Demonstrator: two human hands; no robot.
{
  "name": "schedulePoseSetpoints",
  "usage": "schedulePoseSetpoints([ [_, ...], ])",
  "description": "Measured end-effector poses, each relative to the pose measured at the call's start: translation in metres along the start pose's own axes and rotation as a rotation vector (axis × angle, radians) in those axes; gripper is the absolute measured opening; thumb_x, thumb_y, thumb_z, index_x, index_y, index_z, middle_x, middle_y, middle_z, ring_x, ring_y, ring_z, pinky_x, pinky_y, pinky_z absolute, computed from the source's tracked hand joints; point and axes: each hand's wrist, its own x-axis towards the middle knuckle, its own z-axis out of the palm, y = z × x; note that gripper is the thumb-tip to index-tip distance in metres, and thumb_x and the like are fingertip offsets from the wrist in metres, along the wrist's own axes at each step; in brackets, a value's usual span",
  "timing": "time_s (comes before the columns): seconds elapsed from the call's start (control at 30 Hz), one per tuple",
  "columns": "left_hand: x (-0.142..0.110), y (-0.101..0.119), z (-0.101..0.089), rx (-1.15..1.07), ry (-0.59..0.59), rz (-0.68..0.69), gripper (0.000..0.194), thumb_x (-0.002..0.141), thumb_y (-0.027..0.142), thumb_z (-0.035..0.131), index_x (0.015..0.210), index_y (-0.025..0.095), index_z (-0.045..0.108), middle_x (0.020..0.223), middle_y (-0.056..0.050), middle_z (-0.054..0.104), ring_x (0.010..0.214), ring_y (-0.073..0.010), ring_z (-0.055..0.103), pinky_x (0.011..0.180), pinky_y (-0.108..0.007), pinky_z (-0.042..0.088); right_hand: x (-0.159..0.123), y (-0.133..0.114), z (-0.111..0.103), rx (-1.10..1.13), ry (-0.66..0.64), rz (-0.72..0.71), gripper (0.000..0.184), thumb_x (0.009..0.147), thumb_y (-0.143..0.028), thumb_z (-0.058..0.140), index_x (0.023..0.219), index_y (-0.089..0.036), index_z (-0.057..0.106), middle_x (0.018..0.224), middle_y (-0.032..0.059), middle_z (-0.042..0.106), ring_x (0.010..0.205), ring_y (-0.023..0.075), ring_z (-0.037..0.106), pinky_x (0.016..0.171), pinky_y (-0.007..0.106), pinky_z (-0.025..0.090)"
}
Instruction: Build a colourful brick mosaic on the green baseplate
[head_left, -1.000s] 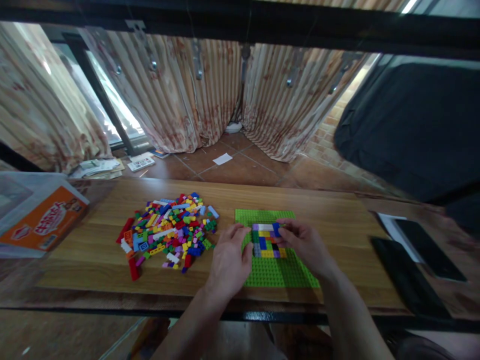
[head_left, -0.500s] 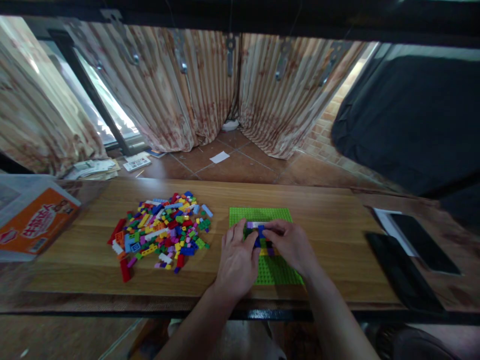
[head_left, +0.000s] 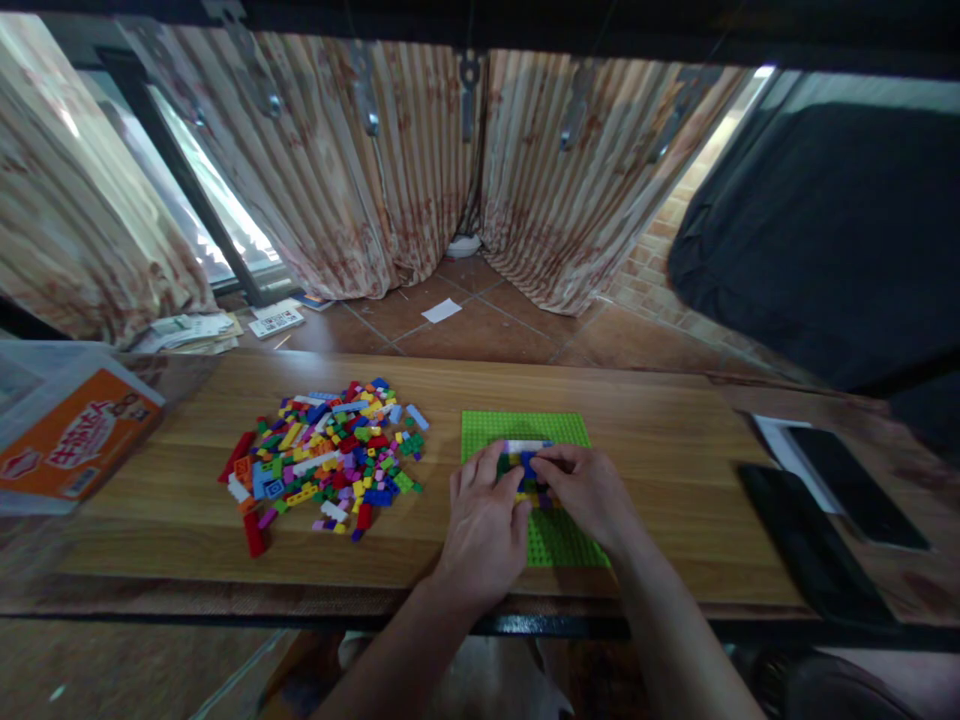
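Note:
A green studded baseplate (head_left: 562,545) lies on the wooden board, with a small build of plastic bricks (head_left: 525,446) on its middle in white, green, blue, yellow and purple. My left hand (head_left: 484,525) curls around the left and near side of this build, thumb and fingers pressed to the bricks. From the right, my right hand (head_left: 589,490) pinches at a blue brick (head_left: 528,460) on top, its fingertips touching it. The fingers cover part of the build, so its full shape is hidden.
Left of the baseplate spreads a heap of loose colourful bricks (head_left: 322,460). A clear plastic box (head_left: 82,430) with an orange label stands at the far left. Dark flat objects, among them a black slab (head_left: 814,545), lie at the right. Striped curtains (head_left: 420,180) hang behind.
The view has shifted slightly. My left fingers have shifted a little on the build, and more of its white back row shows. My right fingers stay at the blue brick.

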Motion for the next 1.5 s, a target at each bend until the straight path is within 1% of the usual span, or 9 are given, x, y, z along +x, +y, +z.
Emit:
schedulePoseSetpoints([
  [0.27,0.0,0.0,0.003,0.03,-0.019,0.005,0.031,0.088,0.018,0.052,0.118,0.015,0.063,0.147,-0.015,0.043,0.135,-0.0323,0.039,0.11,-0.054,0.037,-0.004,-0.009,0.002,-0.182,0.104,-0.062,0.023,0.082,-0.036,0.057,0.079,-0.021,0.074,0.072,0.003,0.073,0.064,0.0172,0.064,0.062,0.029,0.045],
  [0.47,0.0,0.002,0.003,0.068,-0.061,-0.002,0.036,0.088,0.019,0.053,0.123,0.015,0.06,0.15,-0.016,0.042,0.137,-0.0345,0.037,0.11,-0.059,0.034,-0.005,-0.009,0.004,-0.194,0.162,-0.091,0.022,0.081,-0.034,0.057,0.079,-0.021,0.074,0.075,0.0039,0.075,0.066,0.0178,0.066,0.064,0.029,0.045],
  [0.6,0.0,0.002,0.004,0.077,-0.068,0.002,0.039,0.087,0.019,0.054,0.125,0.016,0.059,0.151,-0.015,0.041,0.135,-0.0335,0.039,0.11,-0.057,0.035,-0.004,-0.01,0.005,-0.186,0.192,-0.089,0.022,0.079,-0.035,0.058,0.078,-0.021,0.075,0.073,0.0042,0.075,0.064,0.0175,0.065,0.064,0.029,0.046],
  [0.73,-0.001,0.0,0.006,0.096,-0.075,0.009,0.045,0.088,0.019,0.052,0.133,0.014,0.053,0.151,-0.017,0.041,0.131,-0.0334,0.043,0.109,-0.057,0.035,-0.002,-0.009,0.005,-0.165,0.194,-0.08,0.022,0.078,-0.035,0.059,0.076,-0.021,0.075,0.071,0.0042,0.074,0.063,0.0174,0.065,0.061,0.028,0.045],
  [0.83,-0.002,-0.001,0.008,0.125,-0.085,0.023,0.052,0.088,0.018,0.051,0.14,0.017,0.047,0.152,-0.016,0.04,0.13,-0.0333,0.045,0.108,-0.057,0.035,0.001,-0.006,0.005,-0.129,0.184,-0.038,0.02,0.076,-0.036,0.062,0.073,-0.02,0.074,0.07,0.0045,0.074,0.062,0.0175,0.064,0.058,0.027,0.044],
  [1.0,-0.002,0.001,0.008,0.196,-0.113,0.032,0.052,0.089,0.015,0.048,0.141,0.018,0.047,0.152,-0.016,0.04,0.128,-0.0337,0.047,0.106,-0.056,0.036,0.006,-0.001,0.005,-0.067,0.158,0.033,0.02,0.074,-0.035,0.063,0.072,-0.019,0.074,0.067,0.004,0.072,0.059,0.0165,0.062,0.054,0.026,0.043],
  [1.17,0.001,0.005,0.004,0.241,-0.144,0.024,0.052,0.089,0.013,0.045,0.141,0.016,0.048,0.149,-0.018,0.044,0.127,-0.0343,0.047,0.103,-0.057,0.038,0.009,-0.001,0.004,-0.097,0.153,0.016,0.017,0.072,-0.032,0.065,0.068,-0.018,0.073,0.064,0.0036,0.071,0.059,0.016,0.061,0.055,0.026,0.042],
  [1.3,0.003,0.008,0.005,0.279,-0.142,0.003,0.049,0.09,0.014,0.045,0.139,0.018,0.05,0.147,-0.016,0.046,0.124,-0.033,0.05,0.102,-0.055,0.04,0.012,-0.002,0.002,-0.128,0.131,0.003,0.015,0.071,-0.03,0.065,0.066,-0.018,0.073,0.066,0.0037,0.072,0.061,0.0158,0.062,0.057,0.026,0.042],
  [1.5,0.003,0.012,0.009,0.326,-0.158,-0.039,0.048,0.093,0.016,0.042,0.141,0.019,0.049,0.152,-0.015,0.041,0.127,-0.0314,0.048,0.105,-0.057,0.038,0.014,-0.003,0.003,-0.169,0.15,-0.054,0.014,0.07,-0.027,0.065,0.062,-0.018,0.072,0.064,0.0031,0.072,0.06,0.0152,0.062,0.057,0.026,0.04],
])
